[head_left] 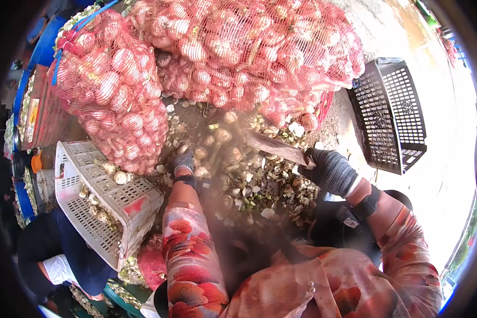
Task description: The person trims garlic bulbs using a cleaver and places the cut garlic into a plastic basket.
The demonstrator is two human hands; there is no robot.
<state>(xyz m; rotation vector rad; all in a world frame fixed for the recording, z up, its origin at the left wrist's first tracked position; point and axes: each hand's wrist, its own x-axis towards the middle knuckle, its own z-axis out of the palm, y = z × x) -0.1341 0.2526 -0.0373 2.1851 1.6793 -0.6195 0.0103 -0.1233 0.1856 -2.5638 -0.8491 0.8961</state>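
Basically, open room is pale floor [450, 122] on the far right; mid-frame, the work patch is hemmed by sacks ahead, a white crate [138, 192] left and a black crate [381, 114] right. Right hand [331, 172], gloved, is closed around the near end of a wooden strip [278, 148], which reaches left over the pile, between the two hands. Left hand [183, 161], also gloved, is low at the pile's left edge, fingers at a pale bulb [184, 149]; blur, cannot tell if they grip it.

Gloves grey, knit-looking. Strip brown, flat, long. Loose bulbs [222, 136] round, off-white, some dirty; dry, papery scraps [259, 193] lie thick below them. Crates perforated plastic, white one tilted with bulbs inside. Sleeves [193, 254] floral, red and orange.

Upright mesh sack [111, 95], bulging with bulbs, stands close by the left hand; stacked mesh sacks [238, 47] block the far side. Another person [63, 265] in dark clothing sits lower left; blue bins [24, 100] line the left edge.
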